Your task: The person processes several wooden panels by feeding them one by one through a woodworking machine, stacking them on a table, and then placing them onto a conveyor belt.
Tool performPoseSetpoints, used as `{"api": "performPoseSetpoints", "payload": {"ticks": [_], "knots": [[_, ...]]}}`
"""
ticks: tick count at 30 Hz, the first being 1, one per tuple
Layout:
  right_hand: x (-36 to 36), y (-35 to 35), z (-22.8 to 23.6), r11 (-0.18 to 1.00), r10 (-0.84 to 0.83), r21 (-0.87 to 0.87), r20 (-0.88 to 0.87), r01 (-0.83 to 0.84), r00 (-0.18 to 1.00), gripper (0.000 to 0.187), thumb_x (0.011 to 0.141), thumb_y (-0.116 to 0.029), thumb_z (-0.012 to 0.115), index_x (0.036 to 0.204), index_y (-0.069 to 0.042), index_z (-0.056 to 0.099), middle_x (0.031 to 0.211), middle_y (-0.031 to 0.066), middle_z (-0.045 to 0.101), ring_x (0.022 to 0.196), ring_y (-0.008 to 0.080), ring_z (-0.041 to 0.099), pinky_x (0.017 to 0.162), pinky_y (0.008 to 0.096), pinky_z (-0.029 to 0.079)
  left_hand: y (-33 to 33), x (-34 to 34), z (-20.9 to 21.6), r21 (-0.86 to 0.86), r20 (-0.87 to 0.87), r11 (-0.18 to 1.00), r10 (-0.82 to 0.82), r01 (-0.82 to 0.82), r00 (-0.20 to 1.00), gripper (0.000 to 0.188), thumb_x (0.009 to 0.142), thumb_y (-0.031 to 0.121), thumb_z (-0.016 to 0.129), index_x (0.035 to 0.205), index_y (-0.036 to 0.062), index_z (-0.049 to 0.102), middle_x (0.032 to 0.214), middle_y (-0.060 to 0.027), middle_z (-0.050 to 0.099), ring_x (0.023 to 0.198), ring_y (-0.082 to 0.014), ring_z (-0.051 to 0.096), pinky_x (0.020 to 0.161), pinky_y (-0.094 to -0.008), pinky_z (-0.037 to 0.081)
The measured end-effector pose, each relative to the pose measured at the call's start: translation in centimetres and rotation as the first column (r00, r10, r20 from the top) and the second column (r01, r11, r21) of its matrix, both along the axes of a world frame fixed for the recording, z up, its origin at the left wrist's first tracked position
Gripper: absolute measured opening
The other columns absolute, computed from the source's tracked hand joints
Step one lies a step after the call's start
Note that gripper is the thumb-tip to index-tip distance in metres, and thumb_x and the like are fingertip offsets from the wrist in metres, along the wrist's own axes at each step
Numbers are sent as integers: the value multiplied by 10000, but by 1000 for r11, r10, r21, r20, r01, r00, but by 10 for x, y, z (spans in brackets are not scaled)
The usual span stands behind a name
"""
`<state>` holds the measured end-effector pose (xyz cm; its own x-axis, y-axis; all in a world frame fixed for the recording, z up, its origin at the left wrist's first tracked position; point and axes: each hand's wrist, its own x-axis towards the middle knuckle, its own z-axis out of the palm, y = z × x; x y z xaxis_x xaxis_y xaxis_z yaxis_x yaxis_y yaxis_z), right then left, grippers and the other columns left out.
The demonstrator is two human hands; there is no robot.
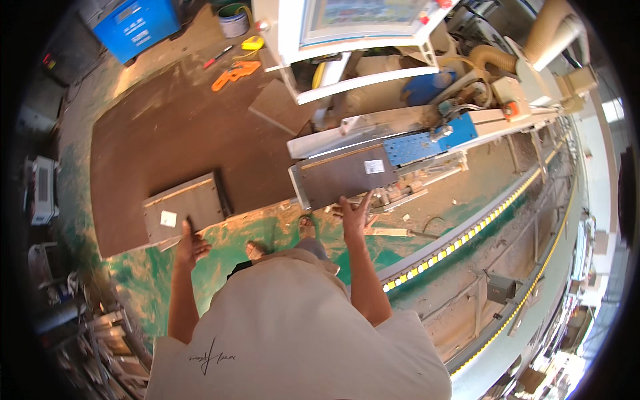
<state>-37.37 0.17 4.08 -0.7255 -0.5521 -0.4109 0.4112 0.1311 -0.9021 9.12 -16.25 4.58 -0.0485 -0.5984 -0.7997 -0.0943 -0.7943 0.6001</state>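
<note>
Left grip at the near edge of a brown panel bearing a white label; one finger overlaps the edge; whether it clasps from beneath cannot be told; this panel lies just beyond it on the brown surface; right grip wide, fingers spread at the near edge of a second brown panel, just beyond it; blue perforated plate farther beyond, rightward of that grip.
</note>
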Motion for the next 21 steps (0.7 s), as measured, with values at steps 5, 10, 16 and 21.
{"api": "performPoseSetpoints", "payload": {"ticks": [5,10,16,21], "knots": [[-5,0,1,996,58,65,-55,-55,997,1026,970,-111,651,1608,-194,-148,766,116,656,553,162,607,501,312,513,-3,-1,-22,-67,18,979,196,-195,980,733,804,829,590,877,101,576,706,-35,585,668,-211,652,599,-313,533],[0,-5,6,999,-4,49,8,3,1000,1026,973,-105,636,1603,-204,-168,743,119,651,521,158,582,480,314,487,-14,-3,-11,-16,-3,991,131,-131,991,698,842,788,585,912,94,596,728,-22,624,706,-200,669,646,-299,550],[-57,5,-5,999,-38,-35,59,40,998,1024,967,-92,645,1608,-212,-144,749,136,657,557,187,625,492,331,516,-11,6,-6,-66,-73,987,141,-146,987,675,884,720,593,927,47,591,809,-79,693,746,-224,706,688,-340,595],[-136,14,-6,999,-33,-35,27,33,999,1012,970,-86,640,1610,-215,-134,765,127,658,571,199,638,501,334,534,-6,3,-8,-54,-77,987,149,-154,986,657,924,667,582,985,13,612,925,-122,736,830,-232,722,732,-341,606]]}}
